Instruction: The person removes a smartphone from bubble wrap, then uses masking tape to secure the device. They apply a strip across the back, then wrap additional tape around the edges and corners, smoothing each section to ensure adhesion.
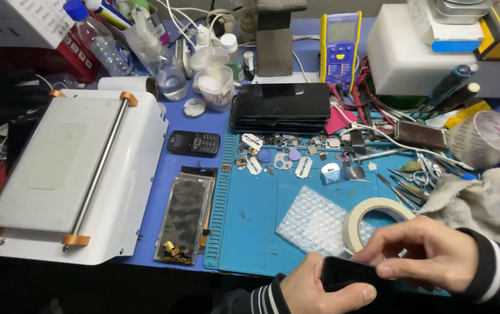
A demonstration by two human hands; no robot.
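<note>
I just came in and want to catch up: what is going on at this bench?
A person in striped sleeves holds a small black phone-like device at the near edge of a blue work mat. The left hand cradles it from below, and the right hand grips its upper edge with fingers curled over it. Beside the hands lie a roll of masking tape and a piece of bubble wrap. Farther off sit small parts, tweezers, a stack of dark phones and a white machine.

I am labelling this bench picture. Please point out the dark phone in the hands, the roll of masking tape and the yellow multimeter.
dark phone (346, 272), head view, on its bare back.
roll of masking tape (359, 213), head view, on its upper rim.
yellow multimeter (340, 49), head view, on its front face.
</note>
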